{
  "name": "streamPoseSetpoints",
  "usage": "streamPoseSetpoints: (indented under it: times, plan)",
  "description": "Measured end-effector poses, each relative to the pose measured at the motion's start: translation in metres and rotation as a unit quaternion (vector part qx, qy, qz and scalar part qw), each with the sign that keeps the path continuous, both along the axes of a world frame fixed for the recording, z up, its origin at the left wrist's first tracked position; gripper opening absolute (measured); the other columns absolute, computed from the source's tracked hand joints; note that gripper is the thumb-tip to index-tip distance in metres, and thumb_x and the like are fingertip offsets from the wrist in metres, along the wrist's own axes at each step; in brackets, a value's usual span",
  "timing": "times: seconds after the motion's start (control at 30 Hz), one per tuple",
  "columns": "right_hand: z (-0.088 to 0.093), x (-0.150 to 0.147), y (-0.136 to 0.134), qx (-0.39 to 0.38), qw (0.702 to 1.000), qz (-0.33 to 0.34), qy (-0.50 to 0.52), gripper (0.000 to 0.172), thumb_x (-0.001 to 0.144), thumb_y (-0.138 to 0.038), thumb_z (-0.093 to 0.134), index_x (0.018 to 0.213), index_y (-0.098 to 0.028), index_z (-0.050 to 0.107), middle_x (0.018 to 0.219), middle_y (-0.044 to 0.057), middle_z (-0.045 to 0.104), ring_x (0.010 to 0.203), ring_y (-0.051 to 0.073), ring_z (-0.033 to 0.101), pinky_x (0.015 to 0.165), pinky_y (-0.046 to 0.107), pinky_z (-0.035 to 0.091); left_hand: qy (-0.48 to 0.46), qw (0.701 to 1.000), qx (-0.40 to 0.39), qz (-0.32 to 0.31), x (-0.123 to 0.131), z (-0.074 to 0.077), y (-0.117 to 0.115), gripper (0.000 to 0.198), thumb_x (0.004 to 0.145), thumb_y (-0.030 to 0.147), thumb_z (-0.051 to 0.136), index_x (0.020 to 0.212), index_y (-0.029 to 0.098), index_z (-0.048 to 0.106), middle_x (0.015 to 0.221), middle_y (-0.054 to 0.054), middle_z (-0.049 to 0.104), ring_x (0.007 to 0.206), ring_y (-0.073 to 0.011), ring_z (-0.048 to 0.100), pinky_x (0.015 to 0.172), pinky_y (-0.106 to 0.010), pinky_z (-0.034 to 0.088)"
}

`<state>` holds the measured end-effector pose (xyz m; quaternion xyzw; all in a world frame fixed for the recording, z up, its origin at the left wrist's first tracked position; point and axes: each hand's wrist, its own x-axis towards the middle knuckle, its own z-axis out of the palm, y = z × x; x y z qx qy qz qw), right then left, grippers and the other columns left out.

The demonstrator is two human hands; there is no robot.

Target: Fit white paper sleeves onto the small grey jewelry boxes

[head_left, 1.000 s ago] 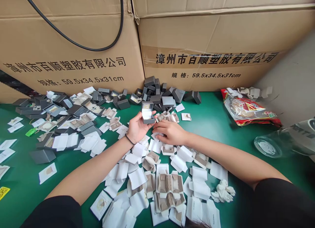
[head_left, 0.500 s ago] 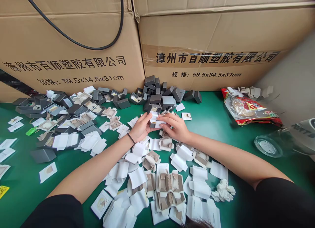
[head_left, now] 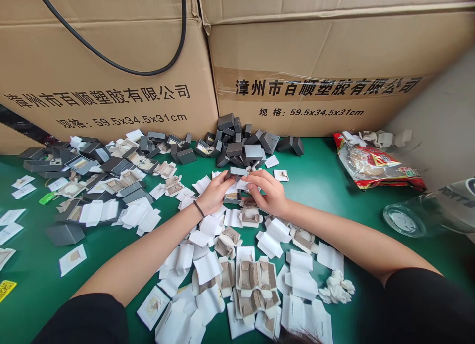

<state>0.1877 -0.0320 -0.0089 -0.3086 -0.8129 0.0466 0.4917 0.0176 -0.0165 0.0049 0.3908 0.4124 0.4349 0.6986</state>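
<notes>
Over the middle of the green table, my left hand (head_left: 214, 194) is closed on the left side of a small dark grey box (head_left: 233, 197), which stands open with its lid tilted up. My right hand (head_left: 270, 191) pinches a small white card (head_left: 241, 184) at the box's opening. Fingers partly hide the box's inside, where a beige patch shows. Loose white card inserts (head_left: 233, 218) lie just below both hands. Behind them rises a heap of similar dark boxes (head_left: 254, 152).
Two large cardboard cartons (head_left: 297, 52) form a wall at the back, with a black cable (head_left: 129, 69) hanging before the left one. More dark boxes and inserts (head_left: 139, 213) spread left. At right are a red food bag (head_left: 378, 161), a clear jar (head_left: 406, 220) and crumpled tissue (head_left: 337, 287).
The box now shows its lid raised and its open bottom part below the card. My right hand has shifted slightly, with the white card lifted at the opening.
</notes>
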Motion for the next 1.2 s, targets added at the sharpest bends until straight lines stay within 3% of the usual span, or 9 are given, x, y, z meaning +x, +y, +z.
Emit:
streamPoseSetpoints:
  times: [0.2,0.47,0.7,0.97,1.2]
  plan:
    - [-0.001,0.0,0.0,0.0,1.0,-0.012,-0.017,0.025,0.092,-0.023,0.036,0.107,-0.021,0.056,0.091,0.009,0.061,0.084,0.017,0.06,0.073,0.031,0.052,0.029,0.998,0.053,-0.001,0.003,0.0,-0.001,0.004,0.073,0.016,0.064,0.077,0.016,0.062,0.076,0.001,0.06,0.079,-0.0121,0.053,0.076,-0.023,0.039]
    - [-0.001,0.0,0.002,-0.014,1.0,-0.023,0.002,0.024,0.092,-0.02,0.038,0.108,-0.022,0.055,0.093,0.008,0.061,0.087,0.017,0.06,0.073,0.032,0.053,-0.034,0.999,-0.032,-0.02,-0.006,-0.007,0.003,0.019,0.076,0.022,0.064,0.095,0.021,0.062,0.087,-0.001,0.063,0.082,-0.0135,0.056,0.071,-0.023,0.041]
    - [-0.003,0.0,0.003,-0.015,0.999,-0.046,0.018,0.024,0.091,-0.019,0.039,0.106,-0.021,0.057,0.094,0.009,0.061,0.084,0.017,0.059,0.073,0.033,0.053,-0.016,0.995,0.001,-0.1,-0.011,-0.012,0.005,0.029,0.078,0.033,0.061,0.106,0.024,0.061,0.076,0.001,0.055,0.051,-0.0063,0.038,0.049,-0.021,0.03]
    - [-0.003,0.0,0.007,0.0,0.998,-0.055,0.028,0.021,0.089,-0.014,0.044,0.102,-0.022,0.059,0.091,0.006,0.063,0.081,0.014,0.062,0.066,0.027,0.054,0.006,0.996,-0.002,-0.092,-0.007,-0.002,0.0,0.035,0.076,0.038,0.064,0.106,0.021,0.057,0.07,0.004,0.047,0.055,-0.0053,0.039,0.049,-0.018,0.032]
    - [-0.005,0.001,0.007,-0.01,0.998,-0.062,0.008,0.015,0.087,-0.014,0.049,0.094,-0.021,0.061,0.087,0.004,0.065,0.074,0.013,0.062,0.061,0.026,0.053,-0.018,0.995,0.012,-0.101,-0.007,-0.005,0.0,0.04,0.076,0.038,0.064,0.11,0.017,0.058,0.075,0.001,0.053,0.06,-0.0067,0.047,0.054,-0.021,0.039]
